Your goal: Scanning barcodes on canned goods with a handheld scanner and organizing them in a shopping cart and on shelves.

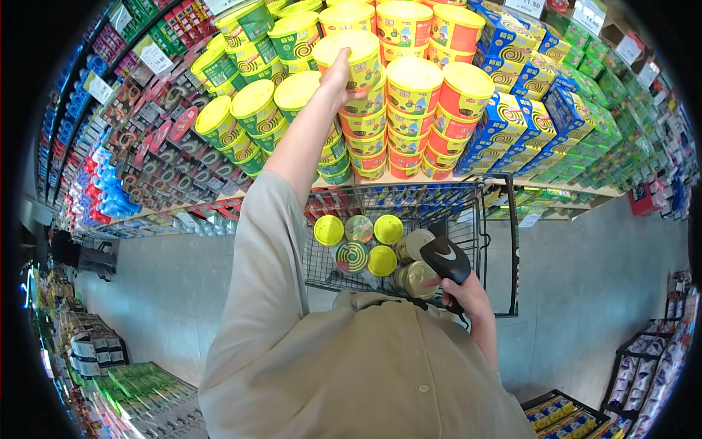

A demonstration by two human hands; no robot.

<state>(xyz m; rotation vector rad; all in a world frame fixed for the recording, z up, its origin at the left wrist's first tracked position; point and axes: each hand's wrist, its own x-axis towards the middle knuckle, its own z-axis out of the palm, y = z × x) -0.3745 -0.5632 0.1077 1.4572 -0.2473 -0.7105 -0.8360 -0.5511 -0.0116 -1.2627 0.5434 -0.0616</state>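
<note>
My left hand (pixel 336 79) reaches up to the shelf and grips the side of a yellow-lidded plastic tub (pixel 362 66), thumb at the lid's rim. The coil pictures on the tubs suggest mosquito coils. This tub tops a stack of similar orange tubs (pixel 412 88); I cannot tell whether it is lifted. Green tubs (pixel 258 107) stand stacked to its left. Low on the right, my right hand (pixel 466 293) holds a black handheld barcode scanner (pixel 447 258) over a wire shopping cart (pixel 510 247). Inside the cart stand yellow-lidded cans (pixel 382 260), a green coil-patterned can (pixel 351 257) and pale-lidded tins (pixel 419 279).
Blue and yellow boxes (pixel 502 129) and green boxes (pixel 595 131) fill the shelf's right side. Packaged goods (pixel 175 153) hang at left, with price tags (pixel 153 55) along the rail. Another person (pixel 82 255) stands far left. Display stacks (pixel 148 395) rise behind me on the grey floor (pixel 164 296).
</note>
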